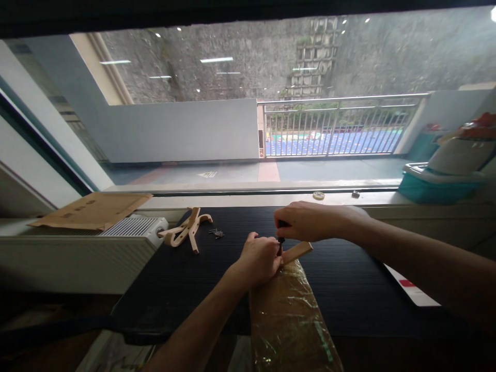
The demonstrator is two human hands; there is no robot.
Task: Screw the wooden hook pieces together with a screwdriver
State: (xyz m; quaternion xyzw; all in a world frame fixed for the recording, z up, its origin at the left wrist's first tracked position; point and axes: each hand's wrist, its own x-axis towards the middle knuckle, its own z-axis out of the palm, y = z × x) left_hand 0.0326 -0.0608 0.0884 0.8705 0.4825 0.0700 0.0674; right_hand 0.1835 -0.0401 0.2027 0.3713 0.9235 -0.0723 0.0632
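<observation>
At the taped carton's [289,315] far end, my right hand [298,221] grips a screwdriver [281,239], left hand [260,259] steadies a wooden slat [298,252]; off-axis push could slip, stabbing the left hand.

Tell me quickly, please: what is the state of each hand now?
Left hand: fingers curled at the wooden strip; its exact grip cannot be told.
Right hand: closed, holding a dark-handled tool.
</observation>
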